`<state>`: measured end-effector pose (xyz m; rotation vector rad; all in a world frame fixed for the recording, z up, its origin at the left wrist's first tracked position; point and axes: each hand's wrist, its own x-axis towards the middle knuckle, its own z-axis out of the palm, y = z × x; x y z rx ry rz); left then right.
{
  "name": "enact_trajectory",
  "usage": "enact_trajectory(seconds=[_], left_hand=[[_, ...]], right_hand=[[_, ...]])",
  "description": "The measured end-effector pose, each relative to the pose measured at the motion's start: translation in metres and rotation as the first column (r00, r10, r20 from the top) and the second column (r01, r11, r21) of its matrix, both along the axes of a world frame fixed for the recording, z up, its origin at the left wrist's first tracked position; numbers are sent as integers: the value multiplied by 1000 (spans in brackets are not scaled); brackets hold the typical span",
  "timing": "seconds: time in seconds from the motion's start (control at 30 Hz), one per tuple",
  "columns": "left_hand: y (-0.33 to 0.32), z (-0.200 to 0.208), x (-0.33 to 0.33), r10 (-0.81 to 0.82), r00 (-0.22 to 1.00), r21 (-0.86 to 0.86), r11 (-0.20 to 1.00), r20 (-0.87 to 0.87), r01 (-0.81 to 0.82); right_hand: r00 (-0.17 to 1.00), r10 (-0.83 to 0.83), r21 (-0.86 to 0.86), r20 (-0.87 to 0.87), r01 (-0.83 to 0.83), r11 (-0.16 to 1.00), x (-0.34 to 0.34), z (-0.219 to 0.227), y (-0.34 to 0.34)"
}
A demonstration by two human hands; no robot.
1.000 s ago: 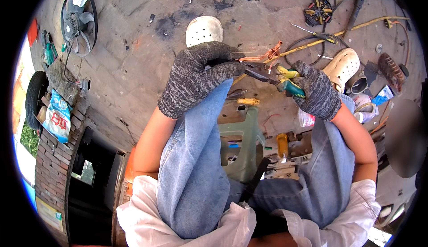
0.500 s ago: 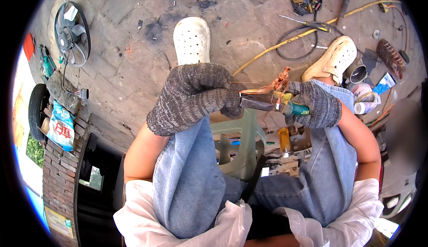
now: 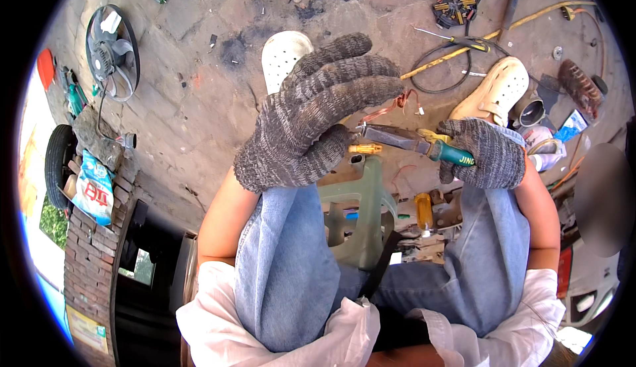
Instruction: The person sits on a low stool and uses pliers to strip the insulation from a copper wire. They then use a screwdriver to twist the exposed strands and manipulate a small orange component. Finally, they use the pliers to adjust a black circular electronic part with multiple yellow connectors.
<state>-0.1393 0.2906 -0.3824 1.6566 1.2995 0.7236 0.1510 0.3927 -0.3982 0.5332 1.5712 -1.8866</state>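
My left hand [image 3: 318, 115], in a dark grey knitted glove, is open, its fingers stretched to the right and the thumb apart below them. Beyond its fingertips a loose bunch of copper wire [image 3: 396, 104] shows; whether it touches the glove I cannot tell. Beside the thumb tip is a small yellow-orange piece [image 3: 365, 148], its kind unclear. My right hand [image 3: 487, 154], gloved alike, is closed round the green and yellow handles of a pair of pliers [image 3: 404, 140]. Their dark jaws point left, toward the gap between my left thumb and fingers.
A green plastic stool [image 3: 361, 201] stands between my knees. On the stone floor lie a black cable [image 3: 424, 82], a yellow hose [image 3: 457, 52], a screwdriver [image 3: 474, 41] and a round part with brass-coloured pieces [image 3: 454, 4]. A fan [image 3: 111, 54] stands at left, near a detergent bag [image 3: 94, 188].
My left hand has opened from a closed grip and its fingers now extend. The copper wire has come away from the pliers' side. My right hand has shifted slightly right with the pliers.
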Motion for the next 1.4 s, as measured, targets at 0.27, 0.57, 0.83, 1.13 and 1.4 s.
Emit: enact_trajectory(seconds=[0.27,0.57,0.83,1.13,1.4], left_hand=[[8,2,4,-119,993,-20,993,10,119],[-11,3,14,38,912,-259,963,407,75],[-1,14,6,-52,958,-227,967,282,120],[-9,12,6,116,962,-478,878,247,16],[-12,9,-8,-143,976,-295,937,166,187]], right_hand=[[949,269,322,-168,-205,924,31,4,3],[953,204,326,-226,-124,937,37,10,4],[981,-48,73,-186,62,995,36,8,10],[989,141,290,-53,-120,949,23,11,8],[962,235,370,-141,-169,914,10,20,18]])
